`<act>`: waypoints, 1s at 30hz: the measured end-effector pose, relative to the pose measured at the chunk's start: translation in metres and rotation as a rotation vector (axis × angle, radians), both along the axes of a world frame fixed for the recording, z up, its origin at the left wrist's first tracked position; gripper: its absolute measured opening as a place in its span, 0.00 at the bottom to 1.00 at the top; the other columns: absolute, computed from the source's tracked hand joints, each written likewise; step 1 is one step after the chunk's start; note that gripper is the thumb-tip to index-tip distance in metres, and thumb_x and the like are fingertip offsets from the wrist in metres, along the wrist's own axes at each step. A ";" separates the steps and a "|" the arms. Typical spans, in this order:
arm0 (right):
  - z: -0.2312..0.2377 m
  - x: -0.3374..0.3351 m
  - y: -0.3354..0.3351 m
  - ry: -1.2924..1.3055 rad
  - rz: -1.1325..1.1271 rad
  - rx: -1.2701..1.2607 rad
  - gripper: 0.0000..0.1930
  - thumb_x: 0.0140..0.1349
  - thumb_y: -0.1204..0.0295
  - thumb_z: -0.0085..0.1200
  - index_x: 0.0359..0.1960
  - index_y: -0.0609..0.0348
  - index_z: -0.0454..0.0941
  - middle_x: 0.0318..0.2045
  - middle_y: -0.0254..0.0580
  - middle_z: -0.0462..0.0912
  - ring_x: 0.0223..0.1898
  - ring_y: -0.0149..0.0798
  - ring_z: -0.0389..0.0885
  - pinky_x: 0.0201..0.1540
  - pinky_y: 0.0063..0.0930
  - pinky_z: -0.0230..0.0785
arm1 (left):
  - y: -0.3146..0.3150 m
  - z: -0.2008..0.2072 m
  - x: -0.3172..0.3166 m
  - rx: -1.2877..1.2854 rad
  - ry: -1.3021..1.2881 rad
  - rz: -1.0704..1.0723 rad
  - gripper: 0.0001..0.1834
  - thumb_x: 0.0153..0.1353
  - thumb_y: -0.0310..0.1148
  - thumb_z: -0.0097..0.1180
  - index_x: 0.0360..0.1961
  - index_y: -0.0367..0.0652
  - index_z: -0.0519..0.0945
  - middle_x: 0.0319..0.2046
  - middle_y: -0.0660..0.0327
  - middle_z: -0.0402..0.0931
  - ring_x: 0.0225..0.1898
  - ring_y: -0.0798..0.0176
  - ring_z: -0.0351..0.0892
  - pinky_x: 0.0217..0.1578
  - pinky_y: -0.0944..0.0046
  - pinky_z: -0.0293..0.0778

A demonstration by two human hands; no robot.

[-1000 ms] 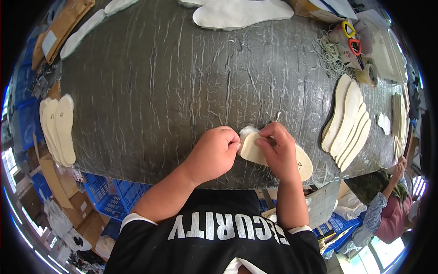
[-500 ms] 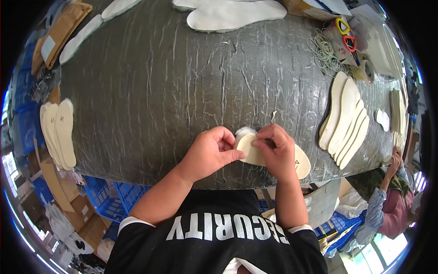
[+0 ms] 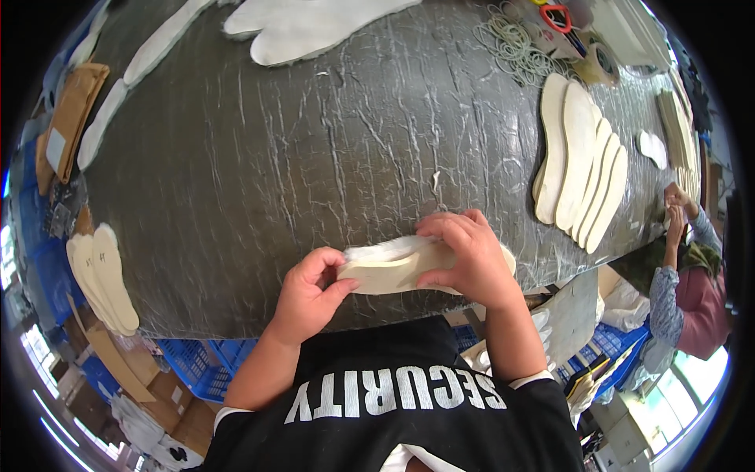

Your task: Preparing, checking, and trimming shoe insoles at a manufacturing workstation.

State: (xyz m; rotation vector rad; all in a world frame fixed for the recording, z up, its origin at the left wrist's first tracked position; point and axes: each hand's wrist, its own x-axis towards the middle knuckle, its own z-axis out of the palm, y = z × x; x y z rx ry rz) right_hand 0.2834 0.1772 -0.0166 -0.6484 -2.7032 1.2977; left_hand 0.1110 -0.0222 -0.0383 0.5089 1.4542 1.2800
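Observation:
A cream insole [image 3: 385,275] with white fleece showing along its far edge lies crosswise between my hands, close to the table's near edge. My left hand [image 3: 309,289] pinches its left end between thumb and fingers. My right hand [image 3: 469,256] grips it nearer the right end, thumb on the cream face and fingers over the fleecy edge. The right tip of an insole shows past my right hand; whether it belongs to the same piece is hidden.
A fanned stack of cream insoles [image 3: 578,157] lies to the right, another stack [image 3: 104,275] at the left edge. White fleece pieces [image 3: 314,35] are at the back. Rubber bands [image 3: 515,47] and red-handled scissors [image 3: 556,17] sit back right. A co-worker [image 3: 692,291] stands at far right.
Both hands have spread apart along the insole, and it is turned so its long side and fleecy edge show. My left hand has moved left. The whole view has shifted and tilted.

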 end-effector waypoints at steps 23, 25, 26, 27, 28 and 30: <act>-0.014 0.006 -0.006 0.027 0.007 -0.009 0.22 0.38 0.62 0.71 0.35 0.52 0.76 0.29 0.35 0.82 0.33 0.42 0.80 0.41 0.34 0.62 | 0.050 -0.001 0.004 0.185 0.689 -0.380 0.09 0.47 0.23 0.66 0.27 0.38 0.76 0.35 0.58 0.78 0.38 0.55 0.75 0.42 0.59 0.70; -0.016 0.007 -0.007 0.018 0.004 -0.016 0.23 0.39 0.60 0.71 0.36 0.52 0.76 0.29 0.35 0.82 0.33 0.41 0.80 0.41 0.34 0.62 | 0.051 -0.001 0.006 0.189 0.622 -0.323 0.08 0.49 0.23 0.64 0.28 0.37 0.76 0.34 0.56 0.78 0.36 0.55 0.76 0.38 0.60 0.72; -0.017 0.008 -0.007 0.009 0.007 -0.023 0.23 0.40 0.59 0.70 0.36 0.53 0.76 0.29 0.35 0.82 0.33 0.41 0.80 0.41 0.34 0.62 | 0.051 0.000 0.007 0.189 0.622 -0.324 0.08 0.49 0.23 0.64 0.28 0.37 0.76 0.34 0.56 0.78 0.36 0.55 0.76 0.38 0.60 0.72; -0.017 0.008 -0.007 0.000 0.010 -0.030 0.23 0.41 0.58 0.70 0.37 0.53 0.76 0.29 0.35 0.82 0.33 0.41 0.80 0.41 0.34 0.62 | 0.051 0.000 0.007 0.194 0.632 -0.311 0.07 0.50 0.23 0.64 0.28 0.37 0.76 0.34 0.56 0.78 0.36 0.56 0.76 0.38 0.60 0.72; -0.017 0.009 -0.007 -0.001 0.009 -0.030 0.23 0.41 0.58 0.70 0.37 0.53 0.76 0.29 0.35 0.82 0.33 0.41 0.80 0.41 0.34 0.62 | 0.051 0.000 0.008 0.200 0.639 -0.297 0.07 0.51 0.23 0.64 0.28 0.37 0.76 0.34 0.56 0.78 0.36 0.56 0.76 0.38 0.60 0.72; -0.017 0.009 -0.008 0.000 0.007 -0.054 0.22 0.42 0.59 0.69 0.38 0.53 0.76 0.27 0.35 0.81 0.32 0.41 0.80 0.41 0.33 0.62 | 0.052 0.001 0.010 0.196 0.655 -0.282 0.07 0.51 0.23 0.64 0.27 0.36 0.76 0.33 0.56 0.78 0.35 0.56 0.76 0.38 0.61 0.72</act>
